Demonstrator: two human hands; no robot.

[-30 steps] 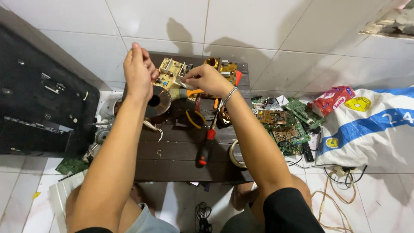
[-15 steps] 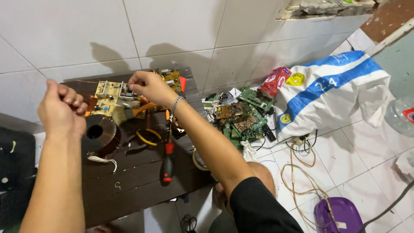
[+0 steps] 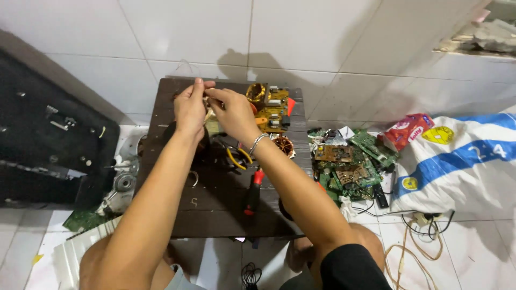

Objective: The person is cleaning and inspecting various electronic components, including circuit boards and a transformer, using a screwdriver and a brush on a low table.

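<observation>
My left hand (image 3: 191,107) and my right hand (image 3: 232,111) meet over the far side of a dark wooden table (image 3: 215,212). Their fingertips pinch together on a small part (image 3: 207,102), which is mostly hidden by the fingers. A silver bracelet sits on my right wrist. Just right of the hands lies a yellow circuit board (image 3: 272,109) with a copper coil on it. Under my right forearm lie yellow-handled pliers (image 3: 238,157) and a red-and-black screwdriver (image 3: 252,192). A round dark part under my left wrist is largely hidden.
A second copper coil (image 3: 283,145) sits at the table's right edge. Green circuit boards (image 3: 349,161) are piled on the tiled floor, beside a red packet (image 3: 408,129) and a white-and-blue sack (image 3: 462,156). A black panel (image 3: 48,139) leans at left. Cables (image 3: 414,241) lie at lower right.
The view swung right, then back to the table. My two hands, apart half a second ago, have come together over the table's far side, fingertips now touching.
</observation>
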